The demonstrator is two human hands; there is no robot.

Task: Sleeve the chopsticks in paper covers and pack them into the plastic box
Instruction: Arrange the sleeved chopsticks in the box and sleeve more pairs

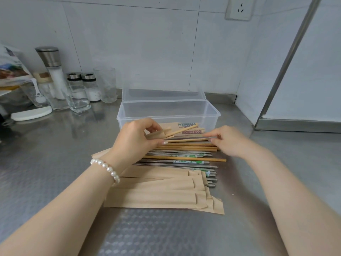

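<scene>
My left hand (pixel 136 138) pinches the open mouth of a brown paper cover (pixel 156 135) just in front of the clear plastic box (pixel 166 112). My right hand (pixel 227 140) pinches the far end of a wooden chopstick (pixel 186 140) whose tip lies at the cover's mouth. A second wooden chopstick (pixel 181 130) sticks out of the cover at an angle. Sleeved chopsticks with patterned bands (pixel 188 129) lie inside the box. Loose wooden and metal chopsticks (pixel 180 156) lie in a pile on the steel counter, and a stack of empty paper covers (pixel 156 194) lies nearer to me.
The box's hinged lid (pixel 163 93) stands open behind it. Glass jars, a salt grinder (pixel 52 71) and tumblers (pixel 106 84) crowd the back left, with a white lid (pixel 31 113) lying flat. A wall panel with a metal edge (pixel 287 58) stands on the right.
</scene>
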